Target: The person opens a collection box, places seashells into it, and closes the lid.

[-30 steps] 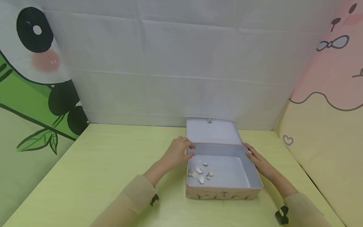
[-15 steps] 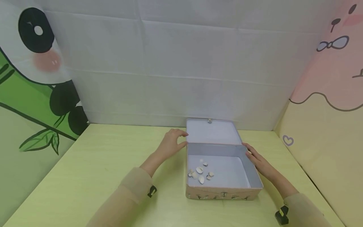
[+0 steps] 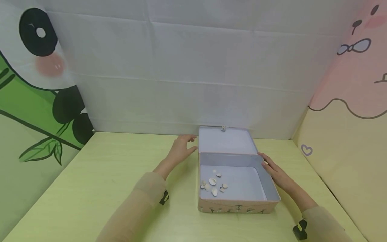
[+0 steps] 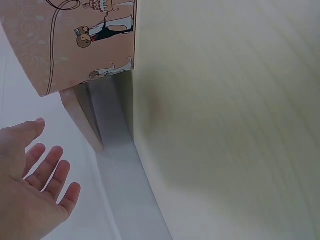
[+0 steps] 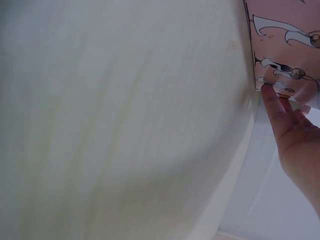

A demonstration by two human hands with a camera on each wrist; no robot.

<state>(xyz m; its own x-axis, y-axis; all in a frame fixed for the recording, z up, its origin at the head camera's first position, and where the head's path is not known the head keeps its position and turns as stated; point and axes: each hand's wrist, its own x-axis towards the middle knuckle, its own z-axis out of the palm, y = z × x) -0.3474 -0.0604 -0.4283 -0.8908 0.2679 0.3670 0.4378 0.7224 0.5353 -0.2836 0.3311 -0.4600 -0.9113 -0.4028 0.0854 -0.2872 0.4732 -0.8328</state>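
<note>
An open tin box (image 3: pixel 239 205) with a pinkish patterned outside stands on the table, its lid (image 3: pixel 223 139) tipped back on the far side. Several small white seashells (image 3: pixel 212 181) lie in the left part of its pale interior. My left hand (image 3: pixel 179 150) is raised just left of the lid, thumb and fingers spread apart, holding nothing. In the left wrist view, the left hand (image 4: pixel 37 187) is clear of the box's side (image 4: pixel 85 45). My right hand (image 3: pixel 279 173) rests against the box's right rear corner; in the right wrist view its fingers (image 5: pixel 275 107) touch the decorated side.
The pale yellow-green table (image 3: pixel 105 181) extends left and in front of the box. A white cloth backdrop (image 3: pixel 181 67) hangs behind, near the lid. Printed panels (image 3: pixel 344 144) flank the table. Black wrist straps (image 3: pixel 300 230) show below the sleeves.
My left hand has moved from the box's left rim back and away, to beside the lid. A small pale shape now shows behind the shells. The right hand has stayed put.
</note>
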